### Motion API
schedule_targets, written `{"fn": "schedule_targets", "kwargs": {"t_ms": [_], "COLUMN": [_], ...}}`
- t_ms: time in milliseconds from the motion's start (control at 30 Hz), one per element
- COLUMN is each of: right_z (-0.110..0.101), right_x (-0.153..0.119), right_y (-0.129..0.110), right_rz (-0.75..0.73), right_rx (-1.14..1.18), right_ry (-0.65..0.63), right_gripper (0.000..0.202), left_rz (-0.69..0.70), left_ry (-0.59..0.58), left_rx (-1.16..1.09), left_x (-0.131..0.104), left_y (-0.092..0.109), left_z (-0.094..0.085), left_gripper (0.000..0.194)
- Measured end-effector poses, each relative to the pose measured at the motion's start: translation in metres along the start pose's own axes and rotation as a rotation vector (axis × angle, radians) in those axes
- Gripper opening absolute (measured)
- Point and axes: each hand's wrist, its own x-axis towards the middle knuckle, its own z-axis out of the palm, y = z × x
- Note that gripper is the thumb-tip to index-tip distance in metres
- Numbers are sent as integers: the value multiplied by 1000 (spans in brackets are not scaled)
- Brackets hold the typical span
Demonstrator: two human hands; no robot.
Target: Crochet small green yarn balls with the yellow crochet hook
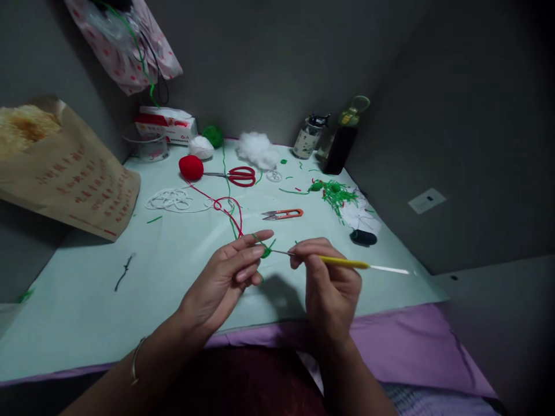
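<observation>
Left fingers point(254, 253), green yarn point(267, 252) at tips.

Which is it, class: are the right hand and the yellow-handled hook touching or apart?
Touching. The head view shows the right hand gripping the yellow-handled hook between thumb and fingers.

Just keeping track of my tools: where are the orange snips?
In the head view, the orange snips lie on the table, right of the looped red yarn, just beyond the right hand.
</observation>
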Motion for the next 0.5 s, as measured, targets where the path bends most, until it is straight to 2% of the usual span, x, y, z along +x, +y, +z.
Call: {"fn": "schedule_targets", "kwargs": {"t_ms": [67, 167, 267, 367, 433, 500], "right_z": [2, 4, 2, -2, -4, -4], "right_x": [2, 3, 3, 4, 4, 0], "right_y": [-2, 0, 5, 6, 3, 0], "right_rz": [60, 64, 148, 230, 193, 40], "right_rx": [94, 88, 199, 340, 282, 84], "right_ry": [-39, -93, -53, -81, -102, -121], "right_gripper": [22, 19, 18, 20, 22, 22], "left_rz": [60, 113, 84, 49, 58, 97], "left_ry": [-13, -38, -65, -77, -65, -29], "left_rx": [59, 148, 179, 165, 165, 190], "left_x": [0, -1, -2, -4, -4, -3], "left_y": [-1, -3, -2, 1, 2, 1], "left_z": [2, 4, 4, 2, 0, 0], "left_gripper": [32, 35, 35, 33, 33, 34]}}
